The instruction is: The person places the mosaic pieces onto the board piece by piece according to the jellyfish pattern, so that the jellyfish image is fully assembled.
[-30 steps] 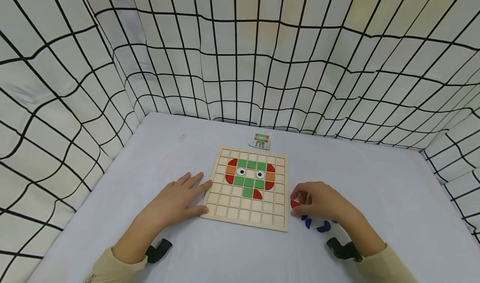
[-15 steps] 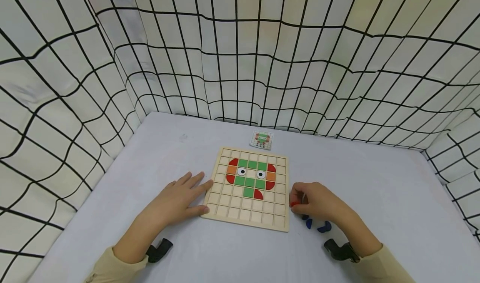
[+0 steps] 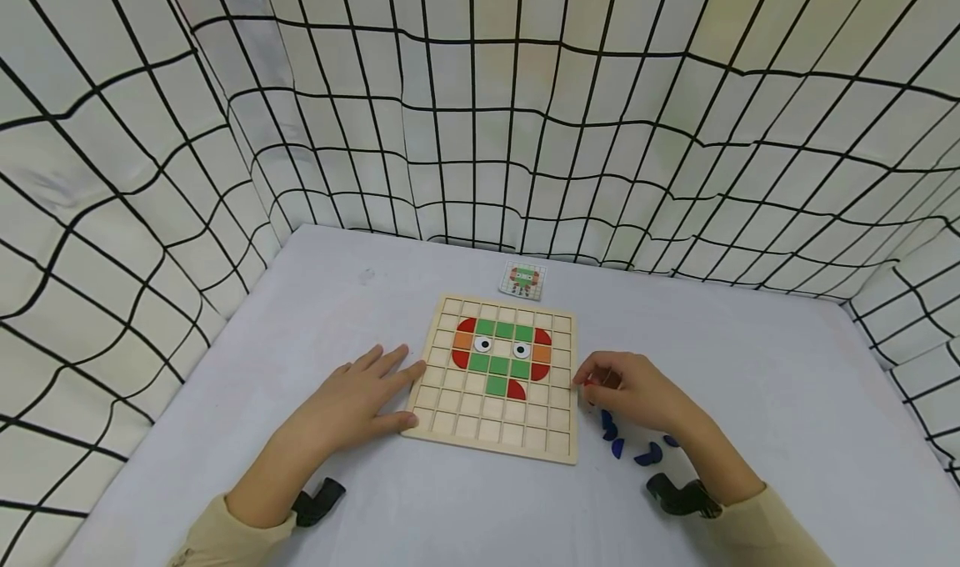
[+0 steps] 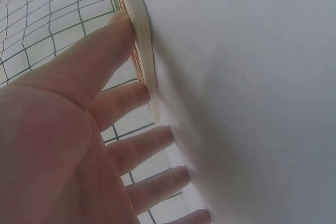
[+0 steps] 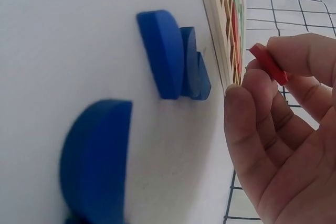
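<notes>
Right grip (image 3: pixel 633 389): thumb and finger pinching a smooth red piece (image 5: pixel 269 65)
Blue half-rounds (image 5: pixel 100 166): thick, on the white desk (image 3: pixel 480 513), nearside of right grip
Wooden board (image 3: pixel 487 429): pale, gridded, between both grips
Left grip (image 3: pixel 358 402): fingers spread, touching board edge
Printed card (image 3: pixel 523 281): beyond both grips
Netting (image 3: pixel 472 42): black, wavy, farthest

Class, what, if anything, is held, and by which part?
Right grip: a red piece, seemingly by its flat faces. Left grip: nothing, only touching the board.

The left hand (image 3: pixel 360 404) touches the left edge of the wooden grid board (image 3: pixel 465 423), fingers spread. The right hand (image 3: pixel 633 389), by its right edge, has bent fingers, pinching.
</notes>
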{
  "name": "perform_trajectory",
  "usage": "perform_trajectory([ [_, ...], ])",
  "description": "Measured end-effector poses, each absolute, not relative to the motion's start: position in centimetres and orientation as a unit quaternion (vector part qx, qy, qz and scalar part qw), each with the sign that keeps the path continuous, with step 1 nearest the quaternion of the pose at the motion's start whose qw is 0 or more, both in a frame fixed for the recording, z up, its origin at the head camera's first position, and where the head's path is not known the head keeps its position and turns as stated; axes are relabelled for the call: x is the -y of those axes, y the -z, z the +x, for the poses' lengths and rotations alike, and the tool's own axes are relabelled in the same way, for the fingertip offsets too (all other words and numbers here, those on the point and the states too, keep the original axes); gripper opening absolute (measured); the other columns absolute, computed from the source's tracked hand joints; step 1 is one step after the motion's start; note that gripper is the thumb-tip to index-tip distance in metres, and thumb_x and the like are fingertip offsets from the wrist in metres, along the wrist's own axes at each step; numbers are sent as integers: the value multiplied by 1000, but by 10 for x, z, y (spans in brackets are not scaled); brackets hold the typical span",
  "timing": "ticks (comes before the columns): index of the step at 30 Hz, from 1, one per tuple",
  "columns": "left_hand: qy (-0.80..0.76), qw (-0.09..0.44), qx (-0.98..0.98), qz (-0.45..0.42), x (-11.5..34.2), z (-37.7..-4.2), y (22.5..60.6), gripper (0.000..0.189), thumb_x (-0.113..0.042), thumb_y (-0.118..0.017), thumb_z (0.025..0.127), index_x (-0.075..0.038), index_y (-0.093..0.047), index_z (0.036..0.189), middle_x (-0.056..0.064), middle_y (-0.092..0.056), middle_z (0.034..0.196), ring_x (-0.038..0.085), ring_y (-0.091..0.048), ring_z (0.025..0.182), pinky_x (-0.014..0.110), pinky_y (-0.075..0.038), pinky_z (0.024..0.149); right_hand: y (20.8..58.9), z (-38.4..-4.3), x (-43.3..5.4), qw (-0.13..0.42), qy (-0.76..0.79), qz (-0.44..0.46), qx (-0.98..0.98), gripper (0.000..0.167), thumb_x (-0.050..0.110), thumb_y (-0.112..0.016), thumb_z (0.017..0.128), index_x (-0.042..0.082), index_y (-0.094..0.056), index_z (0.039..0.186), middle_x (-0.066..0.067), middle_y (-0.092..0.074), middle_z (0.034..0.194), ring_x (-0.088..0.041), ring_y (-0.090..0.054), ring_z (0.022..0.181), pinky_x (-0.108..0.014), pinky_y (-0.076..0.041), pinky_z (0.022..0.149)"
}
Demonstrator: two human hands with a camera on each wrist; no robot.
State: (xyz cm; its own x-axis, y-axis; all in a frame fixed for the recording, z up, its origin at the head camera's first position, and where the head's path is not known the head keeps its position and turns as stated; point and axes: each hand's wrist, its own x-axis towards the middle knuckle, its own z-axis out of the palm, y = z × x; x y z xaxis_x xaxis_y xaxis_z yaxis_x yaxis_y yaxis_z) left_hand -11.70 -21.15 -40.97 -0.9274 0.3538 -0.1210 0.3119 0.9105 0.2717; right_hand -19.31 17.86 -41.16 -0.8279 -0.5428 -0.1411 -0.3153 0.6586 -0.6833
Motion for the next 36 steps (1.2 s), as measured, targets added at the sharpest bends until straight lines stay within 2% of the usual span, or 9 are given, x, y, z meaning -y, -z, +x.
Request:
perform_trajectory([
  [6, -127, 82, -973, 174, 212, -117, 410, 71, -48, -69, 90, -20, -46, 151, 15, -37, 159, 49, -32, 143, 72, -34, 104, 412, -198, -175, 179, 384, -202, -883, 5, 15, -69, 93, 18, -66, 96, -1, -63, 86, -20, -60, 74, -29, -54, 60],
  [12, -130, 81, -973, 174, 213, -117, 411, 71, -47, -70, 90, -19, -46, 151, 16, -37, 158, 49, -32, 143, 72, -33, 104, 413, -202, -169, 190, 420, -194, -866, 8, 17, -69, 94, 11, -65, 99, -5, -64, 90, -24, -60, 75, -33, -57, 62],
  [28, -125, 82, -974, 173, 212, -117, 412, 72, -48, -70, 89, -20, -46, 151, 15, -37, 158, 48, -32, 143, 71, -34, 104, 406, -209, -146, 198, 441, -203, -851, 6, 13, -67, 94, 12, -67, 100, -5, -64, 94, -27, -61, 80, -39, -59, 68],
  [36, -124, 81, -974, 171, 212, -117, 411, 72, -48, -70, 89, -20, -46, 151, 15, -37, 158, 49, -32, 143, 72, -34, 104, 407, -211, -136, 199, 449, -216, -844, 8, 13, -68, 93, 10, -67, 100, -5, -64, 92, -26, -61, 77, -38, -58, 66],
])
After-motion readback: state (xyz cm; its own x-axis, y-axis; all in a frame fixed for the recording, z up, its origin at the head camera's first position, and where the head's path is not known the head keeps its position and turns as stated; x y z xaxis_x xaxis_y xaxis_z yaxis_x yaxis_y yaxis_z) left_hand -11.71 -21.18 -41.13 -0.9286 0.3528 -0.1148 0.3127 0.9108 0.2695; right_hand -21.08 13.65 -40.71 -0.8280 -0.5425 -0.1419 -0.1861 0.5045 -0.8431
